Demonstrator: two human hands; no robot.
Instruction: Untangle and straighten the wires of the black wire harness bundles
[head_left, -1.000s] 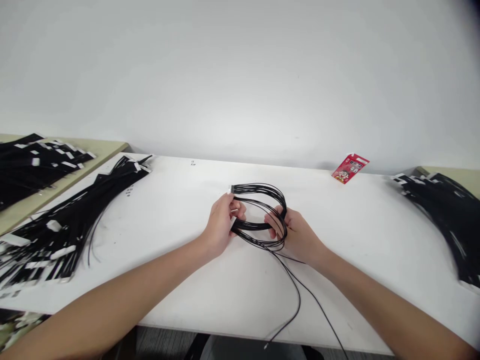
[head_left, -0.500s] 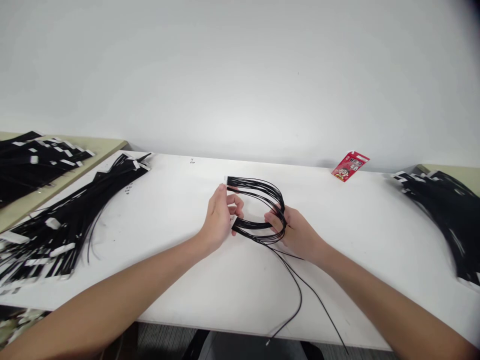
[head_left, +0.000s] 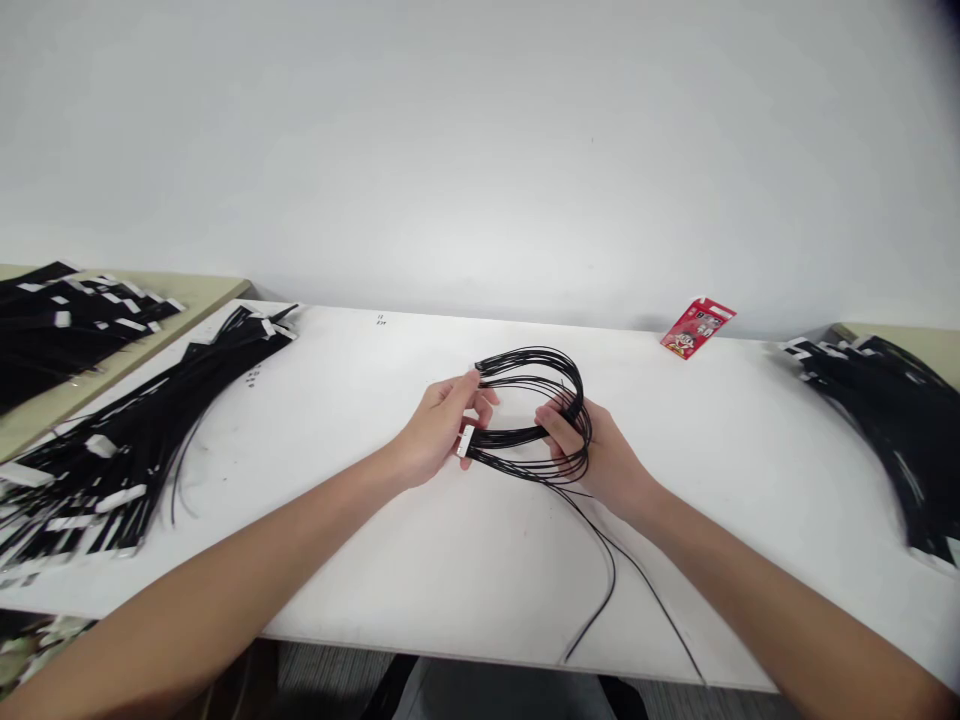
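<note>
A bundle of thin black wires point(head_left: 510, 437), bent round into a loop, is held above the white table. My left hand point(head_left: 442, 425) is closed on the end of the bundle at the loop's left side, thumb and fingertips on the upper connector, which they mostly cover. A white connector point(head_left: 466, 441) on the lower wires rests against its lower fingers. On the right of the loop, my right hand point(head_left: 592, 445) has its thumb and fingers closed round the bent wires. Two loose wires trail down toward the table's front edge.
A pile of black wire bundles with white connectors point(head_left: 165, 410) lies at the left, with another pile point(head_left: 45, 335) on a beige surface beyond. More bundles point(head_left: 885, 430) lie at the right. A red packet point(head_left: 696, 328) rests near the back wall.
Both hands have shifted slightly right with the loop. The left thumb now covers more of the upper connector, and the lower connector shows more fully. The trailing wires have swung right.
</note>
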